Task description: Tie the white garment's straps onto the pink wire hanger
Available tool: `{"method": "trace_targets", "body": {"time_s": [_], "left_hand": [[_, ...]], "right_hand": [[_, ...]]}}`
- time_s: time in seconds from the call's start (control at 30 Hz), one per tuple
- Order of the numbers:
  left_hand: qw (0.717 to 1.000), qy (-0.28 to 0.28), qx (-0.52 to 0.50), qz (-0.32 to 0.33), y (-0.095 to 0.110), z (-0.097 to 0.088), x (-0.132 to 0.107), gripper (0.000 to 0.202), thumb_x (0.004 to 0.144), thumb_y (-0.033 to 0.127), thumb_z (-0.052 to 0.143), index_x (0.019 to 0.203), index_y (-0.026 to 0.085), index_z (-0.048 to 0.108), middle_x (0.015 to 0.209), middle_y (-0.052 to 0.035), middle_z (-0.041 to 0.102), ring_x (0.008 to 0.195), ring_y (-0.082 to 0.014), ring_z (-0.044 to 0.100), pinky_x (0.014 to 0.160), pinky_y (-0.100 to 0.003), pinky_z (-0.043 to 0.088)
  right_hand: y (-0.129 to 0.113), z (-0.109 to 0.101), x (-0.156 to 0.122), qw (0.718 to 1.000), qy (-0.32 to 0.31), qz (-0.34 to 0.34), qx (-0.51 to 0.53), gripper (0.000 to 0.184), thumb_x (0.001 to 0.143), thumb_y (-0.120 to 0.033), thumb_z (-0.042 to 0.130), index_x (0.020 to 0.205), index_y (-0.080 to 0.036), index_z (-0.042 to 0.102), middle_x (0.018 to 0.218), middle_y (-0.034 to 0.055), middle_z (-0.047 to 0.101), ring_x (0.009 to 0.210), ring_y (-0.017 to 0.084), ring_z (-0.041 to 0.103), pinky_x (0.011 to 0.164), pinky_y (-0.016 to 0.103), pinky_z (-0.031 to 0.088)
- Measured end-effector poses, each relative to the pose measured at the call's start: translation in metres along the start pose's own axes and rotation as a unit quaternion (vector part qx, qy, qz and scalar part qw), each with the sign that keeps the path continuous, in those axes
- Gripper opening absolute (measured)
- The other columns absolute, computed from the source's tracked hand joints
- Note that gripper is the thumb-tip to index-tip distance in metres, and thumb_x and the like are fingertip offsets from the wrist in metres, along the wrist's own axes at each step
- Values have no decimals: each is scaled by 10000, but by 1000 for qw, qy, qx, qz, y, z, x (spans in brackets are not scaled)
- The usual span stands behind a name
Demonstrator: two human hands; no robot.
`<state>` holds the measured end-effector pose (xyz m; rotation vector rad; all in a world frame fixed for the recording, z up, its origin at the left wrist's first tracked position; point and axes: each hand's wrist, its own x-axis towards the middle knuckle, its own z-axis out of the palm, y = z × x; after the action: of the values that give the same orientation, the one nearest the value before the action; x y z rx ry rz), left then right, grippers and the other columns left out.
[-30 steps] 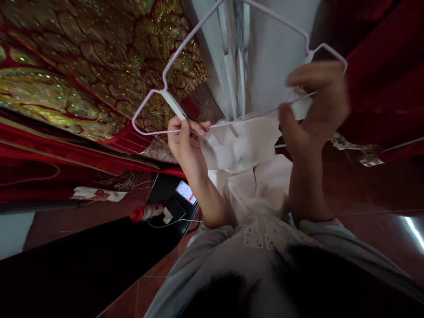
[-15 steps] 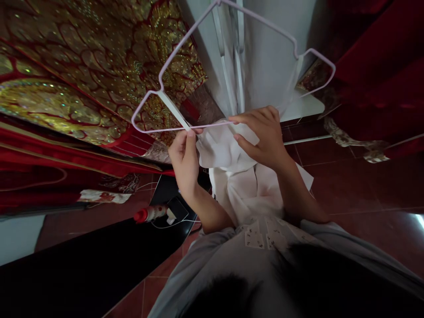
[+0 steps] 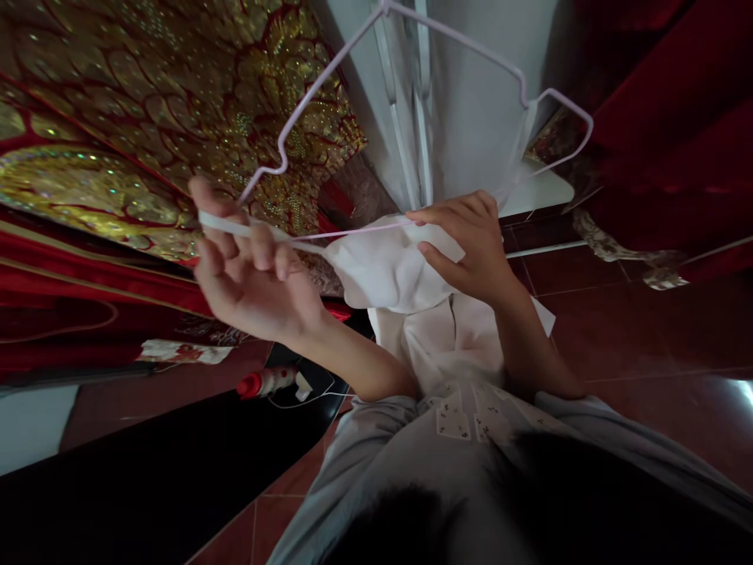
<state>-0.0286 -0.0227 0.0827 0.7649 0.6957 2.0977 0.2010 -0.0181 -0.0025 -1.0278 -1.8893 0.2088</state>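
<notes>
A pale pink wire hanger [image 3: 447, 39] is held up in front of me, with a white garment [image 3: 388, 271] draped over its bottom bar and hanging down toward my body. My left hand [image 3: 247, 263] is out at the hanger's left end, fingers curled around the garment's white strap [image 3: 235, 227] and pulling it leftward. My right hand [image 3: 467, 243] grips the garment's bunched white fabric at the middle of the bottom bar. The other strap [image 3: 523, 141] is looped over the hanger's right notch.
Red and gold embroidered gowns [image 3: 147, 118] hang to the left, and dark red fabric [image 3: 676, 118] to the right. A white door frame [image 3: 423, 118] stands behind the hanger. On a black surface [image 3: 147, 463] below lie a red-tipped tool [image 3: 264, 382] and a white cable. The floor is red tile [image 3: 617, 329].
My left hand has let go of the bottom bar and swung out left, drawing the white strap with it. My right hand came down earlier from the right notch and now stays on the fabric.
</notes>
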Motion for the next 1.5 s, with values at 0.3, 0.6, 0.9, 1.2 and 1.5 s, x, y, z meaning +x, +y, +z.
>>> {"method": "trace_targets", "body": {"time_s": [0.3,0.6,0.9,1.2,1.5], "left_hand": [[965,124,224,51,-10,-31,0,273,914,278,591,1067,191,799,1176,-79,759,578,-88,346,470,-240,176],[910,46,353,213,9,-48,9,340,805,56,606,992,162,869,971,-39,841,645,-109,569,575,-238,410],[918,-26,314,241,-7,-47,33,241,873,228,841,1100,148,836,1139,-58,846,1125,-243,764,1110,-429,581],[911,-166,322,196,-8,-31,44,279,741,220,994,954,219,813,922,15,775,925,-207,716,942,-369,602],[859,-235,433,136,6,8,52,218,1007,33,723,812,128,737,747,34,580,790,-112,502,813,-176,457]], "right_hand": [[1,-1,1,1000,0,-7,-4,341,1026,-377,606,1356,-335,676,1257,14,778,1179,281,675,1163,566,445],[-1,0,0,1000,4,-3,3,322,1028,-390,585,1331,-345,685,1243,17,783,1172,282,680,1178,579,436],[0,6,2,1000,10,2,-19,333,1021,-406,588,1330,-327,682,1252,34,777,1174,294,669,1165,581,439],[1,4,0,999,30,-7,-9,276,1020,-355,599,1281,-339,689,1171,10,772,1131,271,674,1138,546,449],[0,7,0,999,31,15,-11,260,1017,-351,595,1254,-328,701,1158,16,775,1135,272,674,1185,569,429]]}}
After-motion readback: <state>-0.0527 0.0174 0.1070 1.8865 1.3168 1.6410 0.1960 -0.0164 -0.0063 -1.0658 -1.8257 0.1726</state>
